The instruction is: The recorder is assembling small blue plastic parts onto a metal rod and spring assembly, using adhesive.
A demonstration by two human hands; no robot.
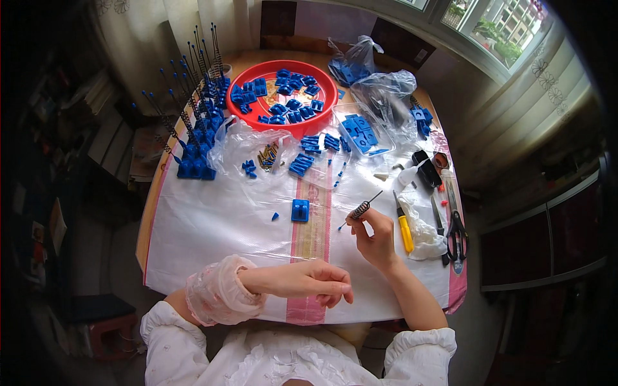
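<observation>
Clearly, your right hand (376,239) had pinched a thin black metal pin with a coiled spring around it (361,209) between fingertips, above the plastic-covered tabletop (212,225) toward its right edge, beside the yellow-handled craft knife (405,228). Your left hand (315,283) lay loosely curled near the front edge; I couldn't tell whether it held anything. That pin looked light, stiff and slippery, its spring free to slide, so gripping low on the shaft under the coil seemed wise.
</observation>
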